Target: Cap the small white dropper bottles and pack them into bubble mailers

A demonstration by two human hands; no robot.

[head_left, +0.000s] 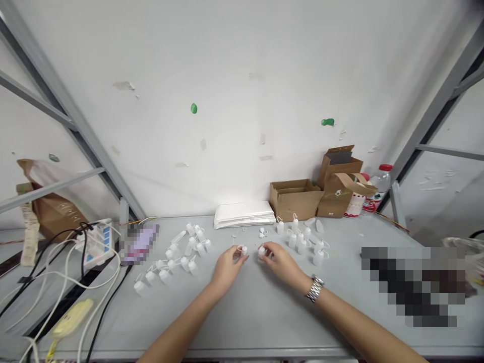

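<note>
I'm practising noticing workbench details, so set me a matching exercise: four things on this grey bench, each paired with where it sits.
Things:
1. Silver metal link wristwatch
2. Clear plastic bottle with a red cap
3. Stack of folded white sheets
4. White power strip

Places:
A. Left side of the bench, among black and white cables
B. Far edge of the bench, left of the open brown cardboard box
C. On the right wrist
D. Right of that box, near the wall

Pairs: 1-C, 2-D, 3-B, 4-A
</note>
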